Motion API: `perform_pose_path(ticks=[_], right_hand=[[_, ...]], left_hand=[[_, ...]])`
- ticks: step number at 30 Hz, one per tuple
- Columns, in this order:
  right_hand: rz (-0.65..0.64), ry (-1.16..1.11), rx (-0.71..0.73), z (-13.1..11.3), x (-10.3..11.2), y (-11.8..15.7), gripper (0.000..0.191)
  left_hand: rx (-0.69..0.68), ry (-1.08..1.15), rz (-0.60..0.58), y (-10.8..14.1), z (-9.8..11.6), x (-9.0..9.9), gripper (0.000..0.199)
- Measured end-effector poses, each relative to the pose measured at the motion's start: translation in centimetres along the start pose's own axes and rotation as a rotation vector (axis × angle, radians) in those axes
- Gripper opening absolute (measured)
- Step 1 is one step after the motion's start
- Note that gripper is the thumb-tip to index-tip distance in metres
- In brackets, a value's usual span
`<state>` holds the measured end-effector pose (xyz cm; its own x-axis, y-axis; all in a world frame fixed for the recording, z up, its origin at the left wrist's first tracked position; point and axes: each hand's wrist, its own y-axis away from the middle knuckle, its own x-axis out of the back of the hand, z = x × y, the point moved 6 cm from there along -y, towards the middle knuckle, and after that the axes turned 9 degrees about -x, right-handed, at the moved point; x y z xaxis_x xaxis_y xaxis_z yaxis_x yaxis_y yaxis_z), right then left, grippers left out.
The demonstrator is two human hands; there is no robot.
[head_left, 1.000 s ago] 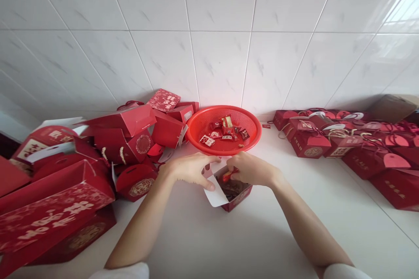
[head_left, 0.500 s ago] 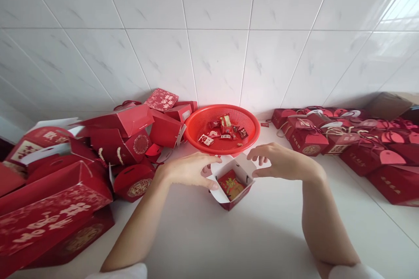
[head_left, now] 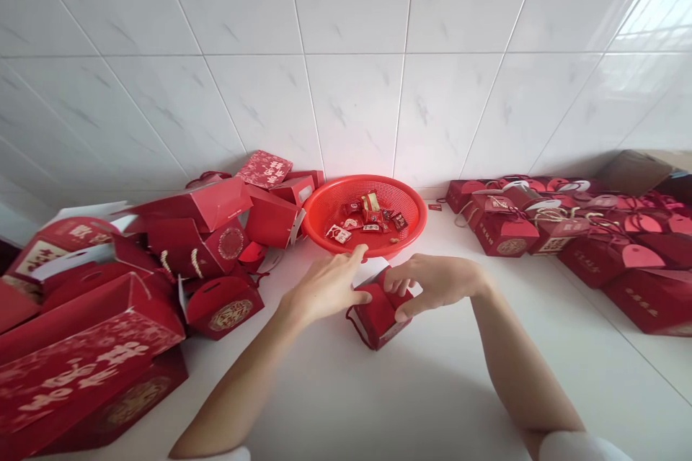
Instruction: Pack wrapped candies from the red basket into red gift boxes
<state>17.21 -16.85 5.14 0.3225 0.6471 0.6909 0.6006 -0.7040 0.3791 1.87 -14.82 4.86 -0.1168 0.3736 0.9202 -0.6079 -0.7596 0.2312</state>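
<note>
A small red gift box (head_left: 378, 317) stands on the white tabletop before me, its side flaps folded inward over the opening. A white inner flap shows at its far side, and a dark red cord hangs at its left. My left hand (head_left: 332, 287) lies along the left side with fingers stretched out and its thumb on the folded flap. On the right, my right hand (head_left: 435, 284) grips the box's edge, its fingers bent over the flap and its thumb near the front right corner. What lies inside the box is hidden.
Behind the box, a red plastic basket (head_left: 313, 227) holds several wrapped candies (head_left: 372, 216). Red boxes (head_left: 200, 202) are heaped on the left. Rows of red boxes with cord handles (head_left: 505, 230) stand on the right, near a cardboard box (head_left: 643, 176). A tiled wall (head_left: 357, 108) rises behind.
The side flaps have gone from upright to folded inward, covering the red contents seen before. Both hands have moved in closer over the box, the right one leftward.
</note>
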Motion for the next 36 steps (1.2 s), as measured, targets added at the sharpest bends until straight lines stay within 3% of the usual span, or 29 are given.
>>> perform_pose_path(ticks=[6, 9, 12, 16, 21, 26, 31, 36], right_hand=[[-0.132, -0.023, 0.022, 1.0, -0.3, -0.5, 0.057], [-0.139, -0.015, -0.002, 1.2, -0.2, -0.5, 0.052], [-0.024, 0.080, -0.117, 1.6, 0.5, -0.6, 0.046], [0.096, 0.237, -0.277, 2.4, 1.1, -1.1, 0.048], [0.024, 0.225, -0.332, 3.1, 0.7, -2.0, 0.060], [-0.008, 0.103, -0.297, 4.3, 1.0, -2.2, 0.082], [-0.093, -0.048, -0.197, 5.5, 1.0, -3.0, 0.068], [-0.123, -0.099, -0.165, 6.8, 0.7, -4.4, 0.059]], left_hand=[[0.010, 0.051, 0.016, 0.0, 1.0, -1.0, 0.068], [-0.026, 0.051, 0.007, 0.1, 1.6, -1.5, 0.045], [-0.096, 0.068, -0.016, 0.2, 2.0, -1.7, 0.023], [-0.159, 0.086, -0.044, 0.6, 2.3, -1.6, 0.035], [-0.135, 0.113, -0.115, 0.8, 3.1, -3.2, 0.049], [-0.113, 0.160, -0.109, 0.0, 3.8, -4.8, 0.052], [-0.200, 0.200, -0.088, -0.8, 2.2, -3.8, 0.042], [-0.236, 0.237, -0.041, -1.1, 0.1, -2.8, 0.049]])
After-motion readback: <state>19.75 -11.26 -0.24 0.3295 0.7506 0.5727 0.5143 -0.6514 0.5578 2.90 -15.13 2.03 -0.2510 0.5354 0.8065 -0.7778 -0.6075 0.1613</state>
